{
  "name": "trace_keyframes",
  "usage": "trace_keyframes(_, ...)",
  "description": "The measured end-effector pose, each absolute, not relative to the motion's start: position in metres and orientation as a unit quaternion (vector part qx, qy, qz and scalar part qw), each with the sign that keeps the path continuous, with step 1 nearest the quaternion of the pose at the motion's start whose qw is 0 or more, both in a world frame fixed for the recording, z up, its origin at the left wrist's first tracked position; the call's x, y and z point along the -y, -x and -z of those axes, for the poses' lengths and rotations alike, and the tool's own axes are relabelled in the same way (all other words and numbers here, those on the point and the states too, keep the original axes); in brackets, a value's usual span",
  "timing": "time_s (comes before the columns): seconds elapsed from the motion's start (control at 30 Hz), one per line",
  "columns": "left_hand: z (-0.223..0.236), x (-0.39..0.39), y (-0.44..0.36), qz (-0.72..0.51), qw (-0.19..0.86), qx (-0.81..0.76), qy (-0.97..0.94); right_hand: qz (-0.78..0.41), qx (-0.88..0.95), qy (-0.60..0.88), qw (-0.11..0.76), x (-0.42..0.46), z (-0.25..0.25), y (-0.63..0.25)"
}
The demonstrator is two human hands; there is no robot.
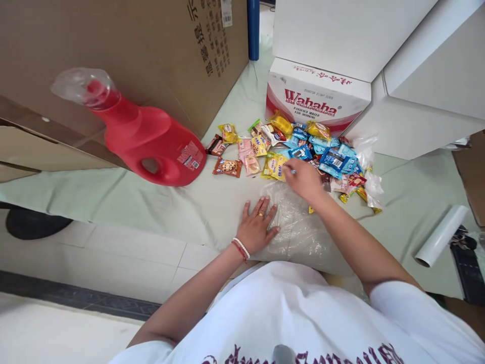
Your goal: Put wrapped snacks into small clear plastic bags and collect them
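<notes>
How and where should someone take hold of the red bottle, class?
Probably by the handle of the red bottle, coming from the person's near side with the left hand, the nearer of the two. The handle has a through-hole for fingers and lies toward that side, while the large cardboard box behind limits access from the back.

One head-worn camera looks forward and steeply down — over the wearer's white shirt (280, 313), close above the left hand (257, 227) and right hand (303, 179) — across the worktop (215, 202) towards a Wahaha box (322, 93).
</notes>
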State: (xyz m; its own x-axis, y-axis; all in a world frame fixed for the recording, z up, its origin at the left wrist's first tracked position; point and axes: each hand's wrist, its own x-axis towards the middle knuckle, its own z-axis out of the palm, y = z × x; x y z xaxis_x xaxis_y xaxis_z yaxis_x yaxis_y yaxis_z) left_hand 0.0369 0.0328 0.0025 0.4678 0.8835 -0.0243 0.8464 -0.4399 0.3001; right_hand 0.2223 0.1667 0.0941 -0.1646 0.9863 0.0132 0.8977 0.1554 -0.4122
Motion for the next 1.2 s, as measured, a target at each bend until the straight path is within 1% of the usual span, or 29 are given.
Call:
trace_keyframes(0.07, -0.002, -0.034, -0.036, -0.071, 0.140, -0.509, -0.847, -0.156, 0.764, 0.623, 0.069, -0.196, -0.085, -0.163)
trace_keyframes(0.17, 0.000, -0.036, -0.034, -0.075, 0.143, -0.506, -0.847, -0.152, 0.752, 0.641, 0.014, -0.220, -0.065, -0.108)
trace_keyframes(0.27, 0.001, -0.034, -0.032, -0.077, 0.146, -0.504, -0.848, -0.150, 0.752, 0.641, -0.005, -0.216, -0.054, -0.097)
trace_keyframes(0.37, 0.001, -0.028, -0.034, -0.080, 0.149, -0.498, -0.851, -0.147, 0.772, 0.618, -0.006, -0.189, -0.058, -0.118)
trace_keyframes(0.43, 0.002, -0.022, -0.036, -0.081, 0.150, -0.492, -0.854, -0.159, 0.782, 0.602, 0.016, -0.168, -0.063, -0.145)
trace_keyframes(0.53, 0.002, -0.015, -0.039, -0.079, 0.150, -0.489, -0.856, -0.207, 0.767, 0.601, 0.088, -0.148, -0.065, -0.199)
trace_keyframes(0.6, 0.002, -0.012, -0.041, -0.080, 0.152, -0.490, -0.855, -0.222, 0.725, 0.642, 0.115, -0.146, -0.062, -0.239)
trace_keyframes(0.7, 0.003, -0.011, -0.041, -0.085, 0.152, -0.495, -0.851, -0.208, 0.649, 0.722, 0.119, -0.152, -0.056, -0.289)
trace_keyframes(0.77, 0.003, -0.011, -0.041, -0.088, 0.152, -0.498, -0.849, -0.209, 0.630, 0.731, 0.157, -0.156, -0.059, -0.301)
trace_keyframes(0.83, 0.003, -0.009, -0.042, -0.089, 0.152, -0.497, -0.850, -0.223, 0.662, 0.687, 0.202, -0.158, -0.066, -0.293)
trace_keyframes(0.87, 0.002, -0.008, -0.042, -0.088, 0.151, -0.498, -0.850, -0.229, 0.697, 0.649, 0.204, -0.157, -0.072, -0.282)
trace_keyframes(0.9, 0.002, -0.007, -0.042, -0.088, 0.149, -0.499, -0.849, -0.228, 0.738, 0.607, 0.188, -0.157, -0.076, -0.268)
trace_keyframes(0.93, 0.002, -0.006, -0.043, -0.087, 0.147, -0.501, -0.849, -0.221, 0.778, 0.569, 0.151, -0.157, -0.081, -0.252)
trace_keyframes(1.03, 0.001, -0.001, -0.044, -0.078, 0.139, -0.507, -0.847, -0.171, 0.843, 0.510, -0.002, -0.158, -0.085, -0.209)
trace_keyframes(1.07, 0.001, 0.001, -0.044, -0.075, 0.137, -0.509, -0.846, -0.154, 0.850, 0.503, -0.036, -0.160, -0.083, -0.200)
trace_keyframes(1.13, 0.002, 0.005, -0.044, -0.072, 0.133, -0.515, -0.844, -0.130, 0.858, 0.491, -0.074, -0.163, -0.077, -0.189)
trace_keyframes(1.2, 0.004, 0.010, -0.044, -0.074, 0.130, -0.524, -0.838, -0.117, 0.858, 0.491, -0.093, -0.165, -0.070, -0.188)
